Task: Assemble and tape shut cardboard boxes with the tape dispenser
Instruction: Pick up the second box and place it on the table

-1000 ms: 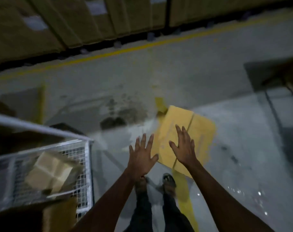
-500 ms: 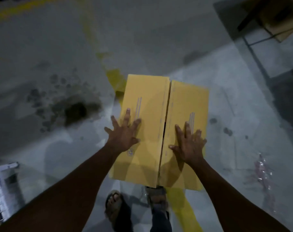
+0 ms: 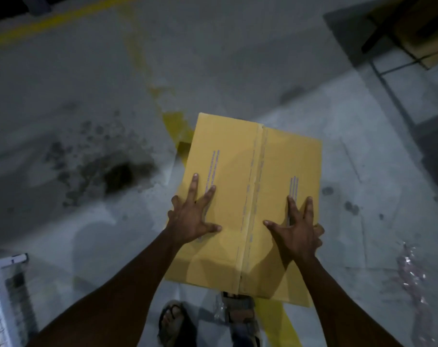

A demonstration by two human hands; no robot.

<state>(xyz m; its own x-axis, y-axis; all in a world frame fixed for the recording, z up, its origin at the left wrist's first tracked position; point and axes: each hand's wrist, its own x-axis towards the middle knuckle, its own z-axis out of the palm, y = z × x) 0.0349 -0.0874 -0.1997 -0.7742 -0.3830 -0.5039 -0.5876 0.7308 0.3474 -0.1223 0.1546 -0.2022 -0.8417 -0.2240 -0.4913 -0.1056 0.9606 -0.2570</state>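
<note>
Looking down through the head camera, I saw a closed yellow-brown cardboard box (image 3: 250, 196) in the middle of the view, over a grey concrete floor (image 3: 238, 58). Its base was hidden, so I could not tell whether it rested on the floor. The two top flaps met at a seam running away from the person, and a paler strip lay along that seam. I could not tell whether it was tape. Short printed lines marked each flap. The left grip (image 3: 192, 216), a bare hand, was spread wide and lay on the left flap near the box's left edge, with its outer fingers over that edge. The right grip (image 3: 298, 226), also bare, was spread on the right flap, its outer fingers bent over the right edge. Neither grip pinched anything. A worn yellow painted line (image 3: 142, 66) ran across the floor and passed under the box. A dark stain (image 3: 117, 174) marked the floor to the left of the box. Below the box were two sandalled feet, the left foot (image 3: 174, 321) in full view and the right foot (image 3: 240, 311) partly covered by the box's near edge. A white wire cage (image 3: 2, 304) showed at the lower left corner, and crumpled clear plastic (image 3: 413, 269) lay on the floor at the right.
</note>
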